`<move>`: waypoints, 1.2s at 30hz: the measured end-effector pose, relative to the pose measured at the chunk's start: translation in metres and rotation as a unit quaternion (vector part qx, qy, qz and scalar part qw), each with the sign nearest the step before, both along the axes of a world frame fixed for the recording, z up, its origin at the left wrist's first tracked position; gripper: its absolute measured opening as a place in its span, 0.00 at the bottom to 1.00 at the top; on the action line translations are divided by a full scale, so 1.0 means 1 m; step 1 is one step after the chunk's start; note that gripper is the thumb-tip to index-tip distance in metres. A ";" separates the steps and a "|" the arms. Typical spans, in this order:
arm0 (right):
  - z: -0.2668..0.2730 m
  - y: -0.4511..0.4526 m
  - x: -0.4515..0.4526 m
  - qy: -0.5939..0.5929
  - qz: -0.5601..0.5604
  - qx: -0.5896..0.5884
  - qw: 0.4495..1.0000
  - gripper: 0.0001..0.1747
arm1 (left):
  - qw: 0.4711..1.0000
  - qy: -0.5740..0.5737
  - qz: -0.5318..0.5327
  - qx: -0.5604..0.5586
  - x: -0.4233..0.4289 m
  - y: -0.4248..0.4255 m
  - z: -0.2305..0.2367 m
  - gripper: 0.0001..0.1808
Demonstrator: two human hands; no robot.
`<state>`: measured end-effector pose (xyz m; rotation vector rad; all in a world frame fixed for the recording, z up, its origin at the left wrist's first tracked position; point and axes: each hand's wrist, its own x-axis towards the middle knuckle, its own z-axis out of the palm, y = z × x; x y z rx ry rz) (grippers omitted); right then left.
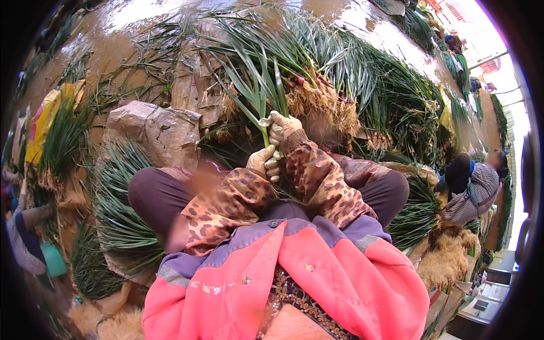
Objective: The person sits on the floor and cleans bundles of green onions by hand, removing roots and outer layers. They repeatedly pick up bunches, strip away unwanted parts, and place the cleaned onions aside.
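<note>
Both my hands wear pale gloves and meet in front of my lap. My left hand [260, 162] is closed around the lower part of a green leafy stalk [255, 102], which looks like garlic or a similar allium. Just above it, touching, my right hand [284, 127] is closed on the green stalks too, their long leaves fanning upward. The roots of the held plants are hidden by the hands. Beyond my right hand lies a heap of green allium plants [365, 72], with reddish bulbs and tan roots [318, 97] turned towards me.
A crumpled woven sack [153, 131] lies at left, beside bundled green leaves [123, 204]. Farther left is a yellow sack [44, 123]. A person [471, 191] sits at right, another [25, 242] is at far left near a green plastic stool [54, 259]. The ground [106, 46] is wet and muddy.
</note>
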<state>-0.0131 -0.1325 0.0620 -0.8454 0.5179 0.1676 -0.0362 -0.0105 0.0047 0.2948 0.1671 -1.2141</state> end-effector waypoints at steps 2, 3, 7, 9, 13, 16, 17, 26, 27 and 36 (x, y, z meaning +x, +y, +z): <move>-0.011 -0.012 0.002 0.041 0.022 0.026 0.999 0.14 | 0.996 -0.047 0.029 0.074 -0.006 -0.002 0.007 0.16; -0.020 -0.019 0.003 0.085 0.017 0.019 0.996 0.14 | 0.990 -0.075 0.058 0.100 -0.011 -0.005 0.011 0.16; -0.057 -0.040 0.006 0.063 0.125 -0.005 0.990 0.11 | 0.961 -0.159 0.049 0.221 -0.016 -0.004 0.029 0.16; -0.062 -0.046 0.000 0.079 0.045 -0.246 0.965 0.11 | 0.922 -0.185 0.163 0.300 -0.007 0.006 0.036 0.16; -0.041 -0.049 -0.017 0.049 0.552 -0.594 0.583 0.19 | 0.933 -0.159 0.233 0.224 0.009 0.013 0.037 0.16; -0.018 -0.055 -0.006 0.044 0.467 -0.641 0.608 0.27 | 0.944 -0.104 0.226 0.218 0.017 0.009 0.029 0.16; -0.012 -0.060 0.006 -0.065 0.262 -0.652 0.709 0.26 | 0.946 -0.078 0.231 0.213 0.019 0.009 0.025 0.16; 0.022 -0.112 0.081 -0.095 0.054 -0.758 0.643 0.09 | 0.978 -0.008 0.180 0.108 0.041 0.010 0.004 0.13; 0.026 -0.102 0.064 -0.076 0.035 -0.635 0.768 0.08 | 0.976 -0.018 0.181 0.118 0.042 0.008 0.003 0.14; 0.023 -0.101 0.051 0.016 -0.068 -0.614 0.786 0.09 | 0.982 0.017 0.180 0.059 0.058 -0.027 -0.010 0.14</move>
